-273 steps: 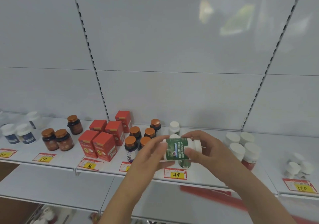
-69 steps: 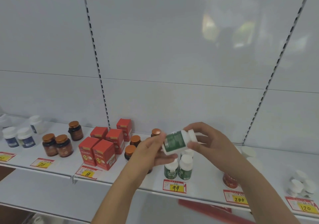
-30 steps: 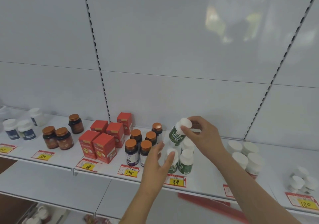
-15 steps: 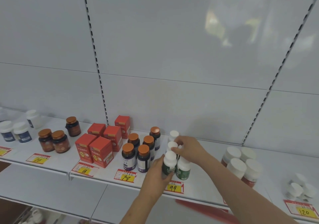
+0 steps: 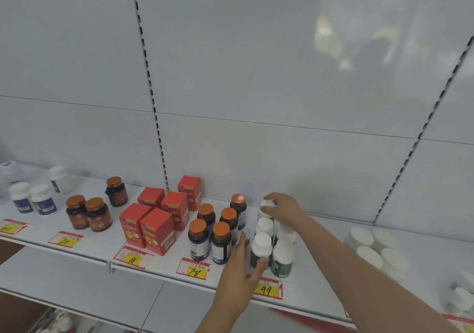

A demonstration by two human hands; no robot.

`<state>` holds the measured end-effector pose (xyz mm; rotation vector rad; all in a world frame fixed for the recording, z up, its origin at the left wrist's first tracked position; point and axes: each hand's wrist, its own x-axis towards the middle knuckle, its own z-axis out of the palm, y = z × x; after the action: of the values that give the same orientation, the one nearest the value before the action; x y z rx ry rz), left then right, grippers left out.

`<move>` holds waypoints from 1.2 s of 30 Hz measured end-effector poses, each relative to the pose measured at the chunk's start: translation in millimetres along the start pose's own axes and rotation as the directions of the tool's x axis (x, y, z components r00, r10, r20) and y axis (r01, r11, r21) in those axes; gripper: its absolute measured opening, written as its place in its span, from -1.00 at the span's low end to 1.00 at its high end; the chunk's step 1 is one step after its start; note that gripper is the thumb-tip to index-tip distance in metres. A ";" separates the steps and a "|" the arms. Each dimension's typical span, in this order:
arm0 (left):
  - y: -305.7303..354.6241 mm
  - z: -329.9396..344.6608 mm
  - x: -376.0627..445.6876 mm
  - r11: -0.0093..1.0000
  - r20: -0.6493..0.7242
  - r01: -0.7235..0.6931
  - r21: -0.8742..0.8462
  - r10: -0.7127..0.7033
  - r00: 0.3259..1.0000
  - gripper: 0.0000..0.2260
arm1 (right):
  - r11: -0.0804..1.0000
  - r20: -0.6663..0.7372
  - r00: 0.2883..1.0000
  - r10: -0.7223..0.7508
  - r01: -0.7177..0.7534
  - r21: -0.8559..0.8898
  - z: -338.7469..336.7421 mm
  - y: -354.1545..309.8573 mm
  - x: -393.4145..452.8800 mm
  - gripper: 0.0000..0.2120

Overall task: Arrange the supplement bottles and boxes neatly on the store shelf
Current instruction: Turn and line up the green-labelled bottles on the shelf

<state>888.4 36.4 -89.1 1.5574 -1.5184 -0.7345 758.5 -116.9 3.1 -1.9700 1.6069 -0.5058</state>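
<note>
Green-labelled bottles (image 5: 272, 250) stand in a double file on the shelf (image 5: 77, 253) above the 99 tag (image 5: 268, 288). My right hand (image 5: 280, 208) pinches the white cap of the rearmost bottle (image 5: 266, 205), seating it behind its fellows. My left hand (image 5: 243, 273), fingers straight, grasping nothing, braces the front bottle (image 5: 259, 252), I judge to keep the file straight. Smooth plastic cylinders, round matte caps.

Five red boxes (image 5: 157, 231), five dark copper-capped bottles (image 5: 197, 239), three amber jars (image 5: 98, 213), five green-label bottles (image 5: 260, 250), four price tags (image 5: 196, 269) readable, two hands (image 5: 238, 279).
</note>
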 end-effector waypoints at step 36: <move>191.4 -58.7 -8.4 0.794 0.068 0.073 -0.603 -0.039 0.997 -0.75 | 0.608 -0.105 0.969 -0.223 0.222 0.762 -130.5 -5.3 -161.4 -0.73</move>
<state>840.9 66.1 103.2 1.0945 -1.1076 -1.1710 649.4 18.7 116.4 -1.4673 0.8700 -1.0869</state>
